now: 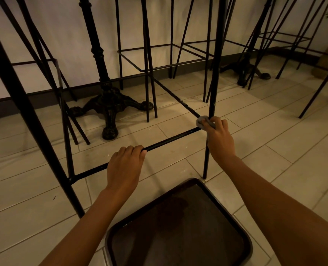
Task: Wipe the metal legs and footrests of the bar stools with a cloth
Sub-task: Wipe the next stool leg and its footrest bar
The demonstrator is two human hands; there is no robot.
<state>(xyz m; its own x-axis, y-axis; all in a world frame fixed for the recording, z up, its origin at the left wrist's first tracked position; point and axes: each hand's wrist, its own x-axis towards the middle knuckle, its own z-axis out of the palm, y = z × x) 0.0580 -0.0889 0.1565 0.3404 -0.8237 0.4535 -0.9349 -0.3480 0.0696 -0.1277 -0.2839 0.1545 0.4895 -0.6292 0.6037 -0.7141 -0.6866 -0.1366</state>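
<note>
The right grip [219,137] is clamped on a grey cloth [201,120] at the corner where the footrest bar [171,140] meets the stool leg [213,83], the left grip [125,167] curled round that bar, so wiping this joint seems in hand; next probably comes sliding the cloth along the leg.

No text, label, brand, number or sign can be read anywhere in view

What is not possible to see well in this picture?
Head view only.
1. bar stools: tops cut off by the upper edge.
2. cloth: mostly hidden by the right hand.
3. footrest under the left hand: covered by its fingers.
4. dark square object: cut by the bottom edge, too dim to identify.
</note>
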